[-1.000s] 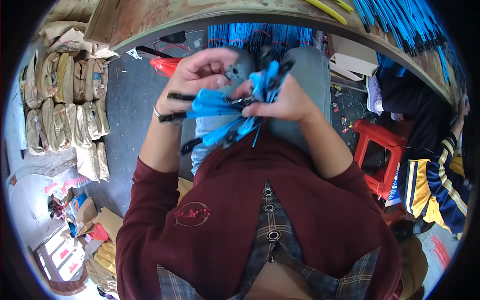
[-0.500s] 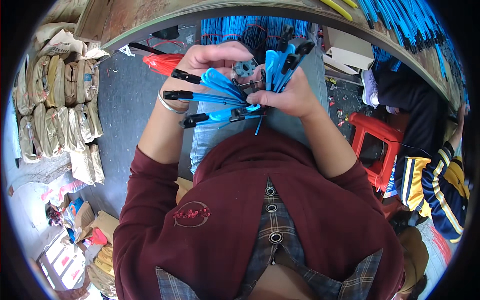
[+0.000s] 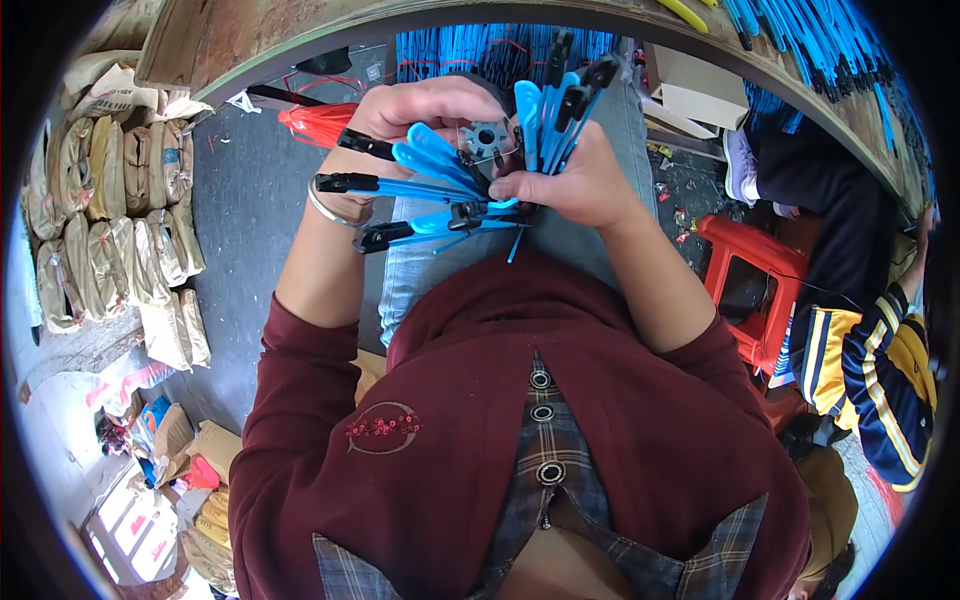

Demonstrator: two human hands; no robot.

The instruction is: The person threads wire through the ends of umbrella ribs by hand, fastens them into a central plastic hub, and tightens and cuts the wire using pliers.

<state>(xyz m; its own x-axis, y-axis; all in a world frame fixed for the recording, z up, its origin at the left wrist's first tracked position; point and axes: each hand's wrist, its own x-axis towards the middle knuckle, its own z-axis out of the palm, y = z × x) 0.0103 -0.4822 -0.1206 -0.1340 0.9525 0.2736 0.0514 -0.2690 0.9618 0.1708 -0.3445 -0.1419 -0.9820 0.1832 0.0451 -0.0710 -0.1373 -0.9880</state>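
Blue strips with black ends fanned out above my lap, some leaning to my left, others standing up near my right hand. Its thumb was pressed down at their gathered base, clamping them against the fingers behind. My left hand curled around a grey toothed disc, just beside that base; strips hid its thumb, so I cannot tell how tightly those fingers closed. Beyond my hands, bundled blue lengths stood below the wooden bench, and a red stool sat to my right.
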